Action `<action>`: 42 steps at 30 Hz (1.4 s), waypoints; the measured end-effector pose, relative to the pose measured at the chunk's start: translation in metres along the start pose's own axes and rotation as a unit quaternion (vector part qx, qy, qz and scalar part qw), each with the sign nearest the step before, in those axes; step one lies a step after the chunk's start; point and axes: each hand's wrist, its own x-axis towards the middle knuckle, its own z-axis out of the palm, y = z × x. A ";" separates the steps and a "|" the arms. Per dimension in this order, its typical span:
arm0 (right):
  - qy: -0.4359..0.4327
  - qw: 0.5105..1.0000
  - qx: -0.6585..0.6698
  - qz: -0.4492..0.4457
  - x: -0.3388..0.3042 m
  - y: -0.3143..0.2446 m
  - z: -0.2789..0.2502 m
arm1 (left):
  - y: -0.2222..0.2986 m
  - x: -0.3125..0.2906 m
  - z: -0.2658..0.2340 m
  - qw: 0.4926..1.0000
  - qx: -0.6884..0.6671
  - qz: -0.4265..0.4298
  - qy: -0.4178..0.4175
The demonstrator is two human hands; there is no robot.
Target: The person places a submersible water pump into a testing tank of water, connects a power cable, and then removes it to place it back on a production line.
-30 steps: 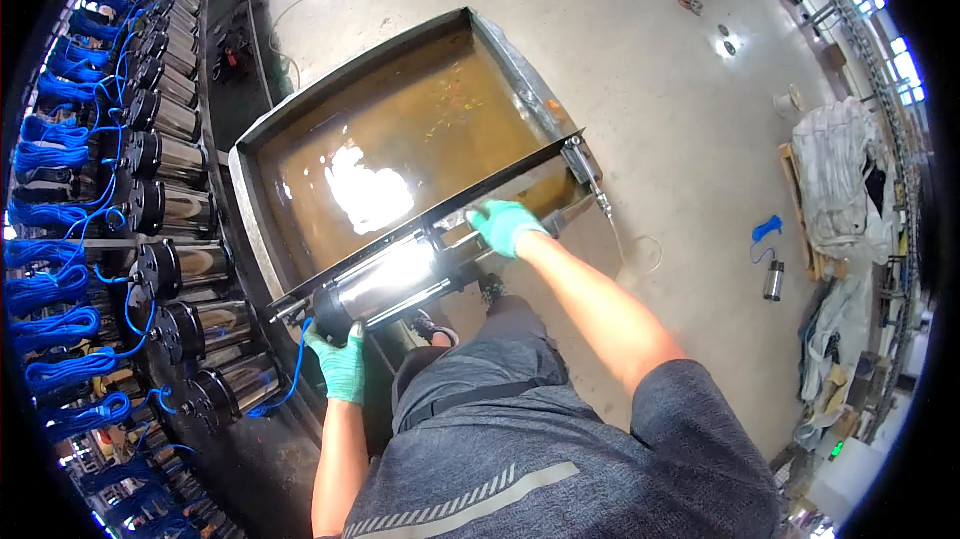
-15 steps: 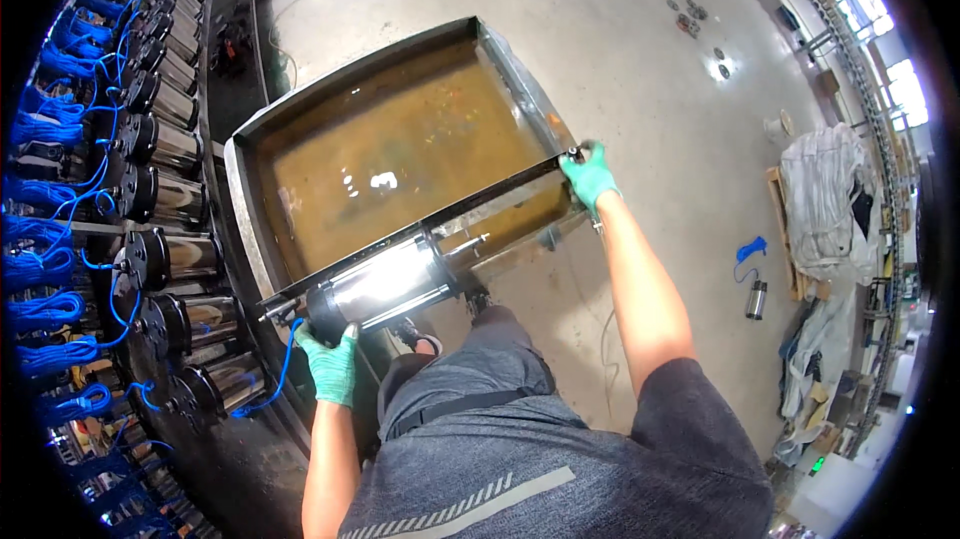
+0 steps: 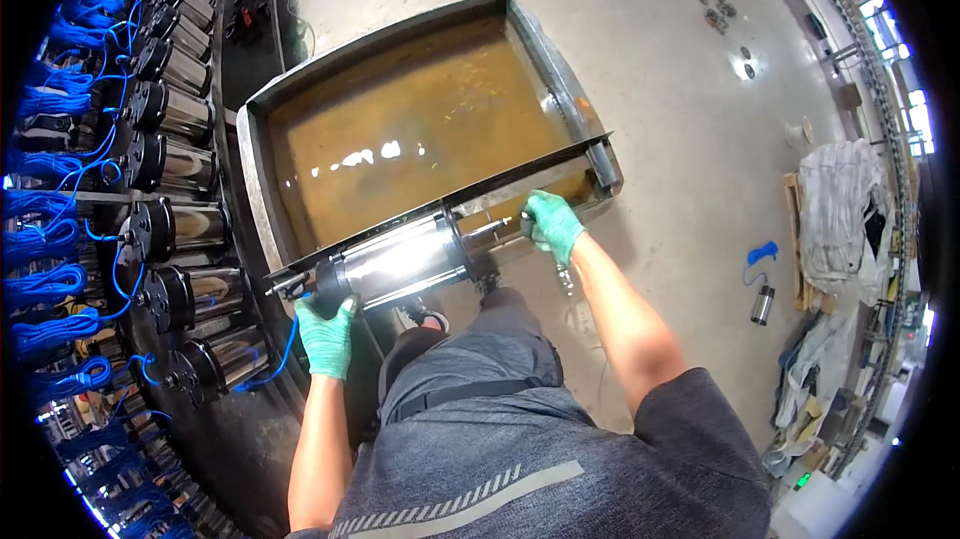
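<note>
A shiny steel motor cylinder (image 3: 400, 261) with black end caps lies along the near edge of a water-filled metal tank (image 3: 262, 179), its shaft pointing right. My left hand (image 3: 326, 341), in a green glove, grips the cylinder's left end, thumb on top; some fingers are hidden. A blue cable (image 3: 287, 341) hangs beside this hand. Just beyond the tip of the shaft (image 3: 490, 232), my gloved right hand (image 3: 552, 226) is closed with curled fingers. What it holds is mostly hidden; a metal fitting (image 3: 565, 281) shows below it.
Rows of similar steel motors (image 3: 190, 229) with coiled blue cables (image 3: 45, 239) stand along the left. A dark bar (image 3: 520, 175) crosses the tank. On the floor at right lie another small steel motor (image 3: 763, 306), round metal parts (image 3: 717, 15) and a wrapped pallet load (image 3: 838, 209).
My right hand has moved from the bar's right end down and left, close to the shaft tip. My left hand stays at the cylinder's left end. The whole view has shifted slightly.
</note>
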 end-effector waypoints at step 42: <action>0.027 0.997 0.009 0.072 0.023 0.003 0.029 | 0.009 -0.003 -0.001 1.000 0.025 0.003 0.005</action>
